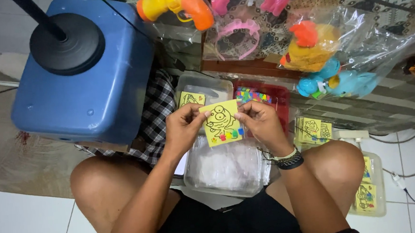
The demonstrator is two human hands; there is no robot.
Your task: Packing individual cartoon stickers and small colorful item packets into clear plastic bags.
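Both my hands hold a small yellow card (221, 124) with a black cartoon drawing and a row of little coloured squares along its lower edge. My left hand (183, 127) pinches its left edge and my right hand (260, 121) pinches its right edge, a dark beaded band on that wrist. The card hangs above a clear plastic tub (227, 170) of white plastic sleeves resting between my knees.
A blue plastic stool (84, 75) with a black round base stands at left. Behind are a clear box holding another yellow card (191, 98), a red tray of coloured bits (258, 96), bagged toys (325, 53), and more yellow cards (314, 131) at right.
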